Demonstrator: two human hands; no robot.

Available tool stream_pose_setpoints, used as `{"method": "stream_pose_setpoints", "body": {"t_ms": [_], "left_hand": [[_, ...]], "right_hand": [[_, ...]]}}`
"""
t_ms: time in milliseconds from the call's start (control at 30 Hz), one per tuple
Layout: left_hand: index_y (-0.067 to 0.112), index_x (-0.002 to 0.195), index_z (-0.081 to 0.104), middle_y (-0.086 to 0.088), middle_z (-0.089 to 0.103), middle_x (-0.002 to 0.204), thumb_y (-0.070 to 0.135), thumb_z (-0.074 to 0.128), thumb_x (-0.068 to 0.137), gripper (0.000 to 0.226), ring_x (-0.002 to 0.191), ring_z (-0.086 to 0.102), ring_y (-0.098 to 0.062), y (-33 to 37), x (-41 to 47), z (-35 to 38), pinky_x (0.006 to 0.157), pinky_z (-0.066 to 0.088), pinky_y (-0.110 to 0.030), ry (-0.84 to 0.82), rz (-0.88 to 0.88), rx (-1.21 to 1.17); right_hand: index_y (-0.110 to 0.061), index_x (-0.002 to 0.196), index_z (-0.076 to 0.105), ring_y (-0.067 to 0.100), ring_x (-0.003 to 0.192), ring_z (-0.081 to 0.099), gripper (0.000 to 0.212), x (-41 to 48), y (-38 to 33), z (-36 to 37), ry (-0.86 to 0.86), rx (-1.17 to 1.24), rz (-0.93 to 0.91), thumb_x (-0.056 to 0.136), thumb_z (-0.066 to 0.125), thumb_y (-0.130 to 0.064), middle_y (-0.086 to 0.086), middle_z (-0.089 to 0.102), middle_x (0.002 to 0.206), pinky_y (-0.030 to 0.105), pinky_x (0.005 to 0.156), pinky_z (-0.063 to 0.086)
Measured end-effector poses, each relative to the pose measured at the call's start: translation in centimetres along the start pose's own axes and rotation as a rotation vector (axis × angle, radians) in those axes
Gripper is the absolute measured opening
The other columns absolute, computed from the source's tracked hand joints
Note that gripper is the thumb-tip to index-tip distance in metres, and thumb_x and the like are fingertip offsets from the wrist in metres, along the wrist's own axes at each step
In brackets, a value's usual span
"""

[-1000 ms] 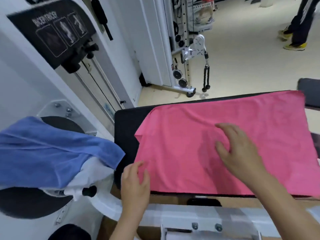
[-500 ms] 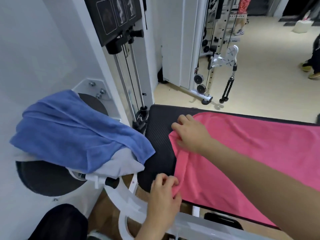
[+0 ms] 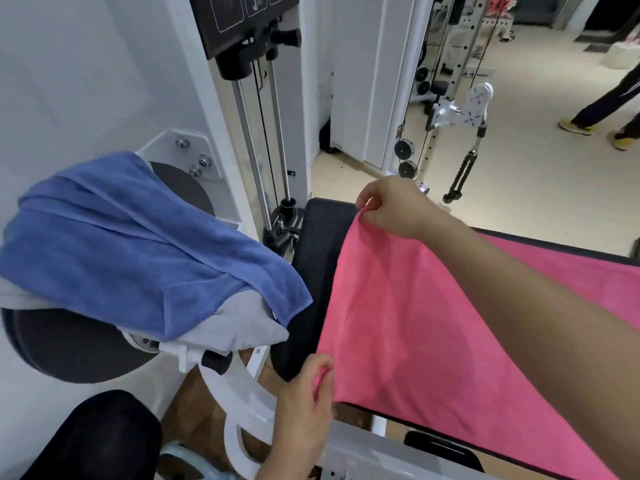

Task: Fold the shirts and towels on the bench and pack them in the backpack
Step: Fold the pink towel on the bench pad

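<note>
A pink towel (image 3: pixel 408 327) lies across the black padded bench (image 3: pixel 315 237), its left end lifted off the pad. My right hand (image 3: pixel 391 206) pinches the far left corner of the towel and holds it up. My left hand (image 3: pixel 304 393) pinches the near left corner at the bench's front edge. A blue towel (image 3: pixel 138 244) is draped over a white shirt (image 3: pixel 239 327) on the round machine plate at the left. No backpack is clearly visible.
A white cable machine (image 3: pixel 263 98) with steel guide rods stands just behind the bench's left end. A black object (image 3: pixel 93 438) sits at the bottom left. A person's legs (image 3: pixel 602 109) walk on the beige floor at the far right.
The towel lay flat under both hands a second ago. Both hands then moved to its left end, took the two corners, and have now raised that end off the bench.
</note>
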State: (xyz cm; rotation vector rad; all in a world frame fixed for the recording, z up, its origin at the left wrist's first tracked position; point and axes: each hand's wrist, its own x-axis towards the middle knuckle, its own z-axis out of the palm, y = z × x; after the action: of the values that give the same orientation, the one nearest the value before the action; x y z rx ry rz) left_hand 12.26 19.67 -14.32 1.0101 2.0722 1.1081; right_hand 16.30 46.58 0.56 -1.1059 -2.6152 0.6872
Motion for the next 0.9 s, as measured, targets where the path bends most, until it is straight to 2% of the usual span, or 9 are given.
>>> {"method": "stream_pose_setpoints", "body": {"t_ms": [67,133,300,433,633,733,767,833,900], "left_hand": [[0.041,0.095,0.066,0.029,0.058,0.103,0.005,0.059,0.093,0.036,0.091,0.058,0.005,-1.2,0.3,0.3,0.074,0.040,-0.003,0.035,0.080,0.065],[0.039,0.102,0.069,0.020,0.061,0.097,0.001,0.062,0.090,0.040,0.086,0.057,0.006,-2.1,0.4,0.6,0.073,0.039,-0.003,0.100,0.120,0.089],[0.040,0.100,0.072,0.020,0.055,0.101,-0.002,0.064,0.087,0.045,0.085,0.059,0.001,-3.1,0.9,0.6,0.069,0.043,-0.006,0.204,0.084,-0.010],[0.046,0.112,0.064,0.018,0.054,0.103,-0.006,0.062,0.085,0.058,0.072,0.055,-0.001,-3.5,0.9,0.1,0.064,0.041,-0.008,0.132,0.059,-0.027],[0.070,0.118,0.043,0.021,0.051,0.118,-0.006,0.063,0.081,0.086,0.073,0.048,-0.008,-2.9,1.0,-0.7,0.074,0.045,-0.020,0.056,0.019,-0.018],[0.067,0.125,0.040,0.021,0.052,0.128,0.001,0.062,0.078,0.084,0.086,0.056,-0.011,-1.6,0.7,-1.1,0.085,0.054,-0.034,0.051,0.042,-0.055],[0.063,0.129,0.039,0.019,0.053,0.129,0.004,0.060,0.076,0.081,0.098,0.059,-0.010,-0.9,0.6,-1.2,0.088,0.055,-0.037,0.046,0.055,-0.085],[0.057,0.134,0.038,0.020,0.057,0.125,0.002,0.059,0.076,0.082,0.112,0.058,-0.010,0.3,0.4,-1.4,0.088,0.055,-0.035,0.019,0.080,-0.158],[0.056,0.136,0.036,0.024,0.058,0.120,-0.006,0.061,0.079,0.088,0.111,0.059,-0.008,1.4,0.2,-1.6,0.085,0.055,-0.027,-0.018,0.106,-0.188]], "right_hand": [[-0.015,0.094,0.072,0.018,0.086,0.061,0.016,0.8,-0.1,0.8,0.023,-0.135,-0.032,0.084,0.061,-0.013,0.000,0.066,0.090,0.027,0.075,0.049],[-0.016,0.093,0.072,0.024,0.090,0.061,0.015,1.5,-0.1,1.9,0.083,-0.265,-0.069,0.085,0.059,-0.014,0.003,0.066,0.092,0.031,0.071,0.047],[-0.016,0.099,0.067,0.030,0.080,0.060,0.018,2.2,0.0,5.1,0.219,-0.467,-0.062,0.090,0.051,-0.013,0.004,0.059,0.086,0.030,0.057,0.033],[-0.016,0.119,0.058,0.032,0.088,0.056,0.027,1.9,0.6,6.7,0.264,-0.351,-0.121,0.094,0.048,-0.012,0.008,0.056,0.100,0.036,0.063,0.044],[-0.022,0.143,0.042,0.032,0.115,0.041,0.055,0.2,0.6,7.3,0.205,-0.246,-0.146,0.089,0.052,-0.016,0.012,0.044,0.136,0.047,0.099,0.040],[-0.018,0.138,0.047,0.028,0.112,0.048,0.051,-3.1,-1.1,6.7,0.341,0.056,-0.006,0.088,0.055,-0.016,0.010,0.053,0.123,0.038,0.095,0.041],[-0.017,0.134,0.051,0.025,0.105,0.053,0.044,-4.8,-1.7,6.6,0.324,0.123,0.063,0.090,0.055,-0.021,0.007,0.058,0.112,0.034,0.087,0.042],[-0.022,0.133,0.051,0.020,0.095,0.059,0.045,-9.1,-2.4,7.6,0.114,0.169,0.175,0.092,0.055,-0.040,-0.001,0.062,0.100,0.030,0.077,0.042],[-0.029,0.141,0.043,0.016,0.101,0.060,0.058,-12.9,-3.2,9.5,-0.118,0.239,0.244,0.089,0.056,-0.052,-0.005,0.063,0.110,0.028,0.080,0.044]]}}
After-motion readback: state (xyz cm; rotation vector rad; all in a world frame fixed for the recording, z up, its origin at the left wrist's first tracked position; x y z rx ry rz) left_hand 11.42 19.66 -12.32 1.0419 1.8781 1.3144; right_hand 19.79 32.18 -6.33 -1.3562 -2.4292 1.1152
